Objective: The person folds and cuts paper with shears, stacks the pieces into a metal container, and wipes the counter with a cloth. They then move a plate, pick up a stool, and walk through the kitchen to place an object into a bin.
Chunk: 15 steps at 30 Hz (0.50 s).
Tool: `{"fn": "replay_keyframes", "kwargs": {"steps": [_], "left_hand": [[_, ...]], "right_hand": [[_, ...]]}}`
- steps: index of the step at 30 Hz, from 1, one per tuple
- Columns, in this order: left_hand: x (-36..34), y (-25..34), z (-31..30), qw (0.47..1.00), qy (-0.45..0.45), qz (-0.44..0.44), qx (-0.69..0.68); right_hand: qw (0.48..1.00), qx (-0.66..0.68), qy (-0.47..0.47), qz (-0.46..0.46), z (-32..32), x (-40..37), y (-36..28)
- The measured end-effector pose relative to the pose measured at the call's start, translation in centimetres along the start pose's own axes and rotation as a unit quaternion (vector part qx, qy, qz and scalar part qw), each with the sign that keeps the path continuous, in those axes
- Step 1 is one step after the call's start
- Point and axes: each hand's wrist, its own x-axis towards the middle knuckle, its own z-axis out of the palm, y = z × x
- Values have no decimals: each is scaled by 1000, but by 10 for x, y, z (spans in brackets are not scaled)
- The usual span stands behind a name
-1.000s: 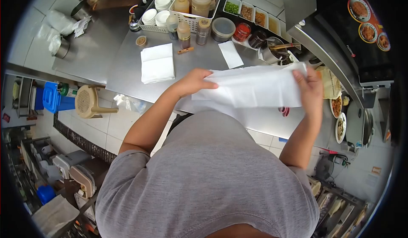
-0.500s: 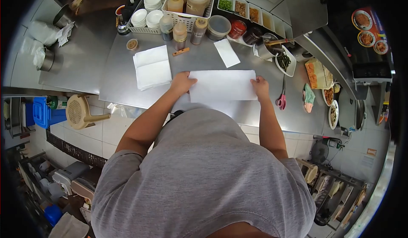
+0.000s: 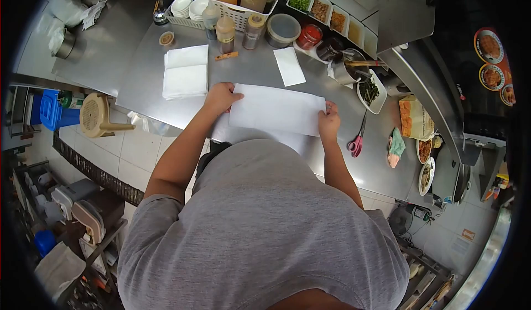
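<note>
The white sheet [image 3: 276, 110] lies flat on the steel counter [image 3: 138, 83], just in front of the person, and a lower layer of it runs near and out of sight behind the grey shirt [image 3: 265, 221]. The left hand [image 3: 220, 97] rests on the sheet's left edge with fingers bent over it. Its thumb is hidden, so it cannot be told whether it clamps the paper. The right hand [image 3: 329, 123] sits curled at the right edge, fingertips touching the corner; its hold is too small to make out. A napkin stack [image 3: 186, 73] lies to the left, a paper slip [image 3: 289, 66] lies beyond, and pink-handled scissors [image 3: 356, 139] lie to the right.
</note>
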Motion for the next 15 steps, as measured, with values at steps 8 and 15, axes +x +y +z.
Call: {"fn": "replay_keyframes", "kwargs": {"steps": [8, 15], "left_hand": [[-34, 34, 13, 967, 167, 99, 164], [-35, 34, 79, 896, 111, 379, 201]], "right_hand": [[995, -95, 27, -28, -11, -9, -41], [925, 118, -117, -342, 44, -35, -107]]}}
